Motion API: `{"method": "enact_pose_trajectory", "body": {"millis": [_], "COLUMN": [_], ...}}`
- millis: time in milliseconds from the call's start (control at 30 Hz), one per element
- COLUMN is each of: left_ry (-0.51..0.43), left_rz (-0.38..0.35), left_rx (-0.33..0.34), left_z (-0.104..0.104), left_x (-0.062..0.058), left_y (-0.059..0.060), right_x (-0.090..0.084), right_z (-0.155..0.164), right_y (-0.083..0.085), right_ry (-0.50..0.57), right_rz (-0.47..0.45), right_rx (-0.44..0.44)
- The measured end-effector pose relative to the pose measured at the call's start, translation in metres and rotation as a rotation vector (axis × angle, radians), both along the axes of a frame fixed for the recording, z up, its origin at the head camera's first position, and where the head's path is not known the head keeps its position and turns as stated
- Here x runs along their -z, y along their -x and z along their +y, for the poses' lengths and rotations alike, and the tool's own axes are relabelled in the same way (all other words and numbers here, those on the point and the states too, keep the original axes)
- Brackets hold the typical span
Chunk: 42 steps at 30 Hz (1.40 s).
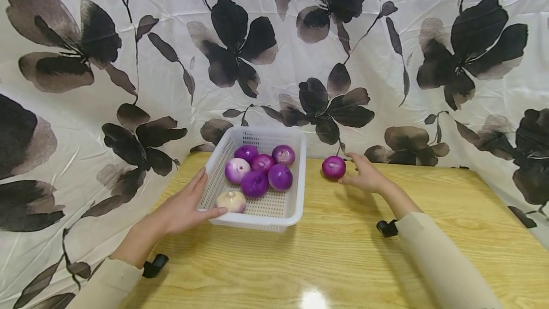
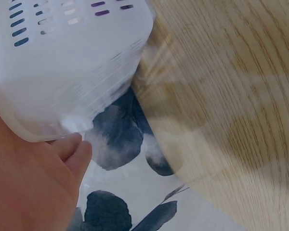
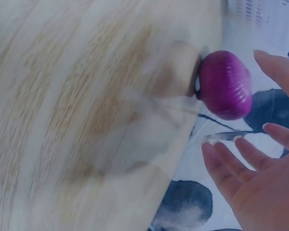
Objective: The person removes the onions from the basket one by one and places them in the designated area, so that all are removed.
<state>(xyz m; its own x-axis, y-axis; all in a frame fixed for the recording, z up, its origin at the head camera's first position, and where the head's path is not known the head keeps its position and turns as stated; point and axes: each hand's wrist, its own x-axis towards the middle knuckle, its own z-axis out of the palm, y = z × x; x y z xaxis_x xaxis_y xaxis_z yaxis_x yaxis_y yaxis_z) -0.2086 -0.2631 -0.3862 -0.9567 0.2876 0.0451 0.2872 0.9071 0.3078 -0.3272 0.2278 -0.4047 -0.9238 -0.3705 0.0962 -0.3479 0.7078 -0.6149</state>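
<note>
Head: white basket holds seven onions; lone red onion sits right, near table's far edge.
Left wrist: left hand grips white basket's rim.
Right wrist: right hand, spread beside lone red onion, holds nothing.

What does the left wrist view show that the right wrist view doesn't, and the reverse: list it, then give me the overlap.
Only the left wrist view: the left hand, at the rim of the white basket.
Only the right wrist view: the right hand, fingers spread, and the single purple onion beside it.
Both: the white basket, large in the left view but only partly visible at the top of the right one; the wooden table; and the floral cloth.
</note>
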Motion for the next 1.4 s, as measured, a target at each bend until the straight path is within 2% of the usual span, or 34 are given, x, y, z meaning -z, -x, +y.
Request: {"method": "enact_pose_trajectory", "body": {"millis": [500, 767, 1100, 1400], "left_ry": [-0.021, -0.008, -0.005, -0.012], "left_rz": [-0.005, -0.005, -0.002, -0.004], "left_rx": [0.007, 0.004, 0.006, 0.008], "left_z": [0.000, 0.000, 0.002, 0.003], "left_x": [-0.003, -0.002, -0.001, -0.004], "left_y": [-0.001, -0.003, -0.002, -0.003], "right_x": [-0.016, -0.018, -0.022, -0.028], "right_z": [-0.004, -0.011, -0.016, -0.028], "right_y": [-0.024, -0.035, -0.043, -0.052], "right_ry": [0.010, 0.051, 0.055, 0.044], "right_rz": [0.088, 0.093, 0.126, 0.154], "right_rx": [-0.062, -0.111, -0.146, -0.224]}}
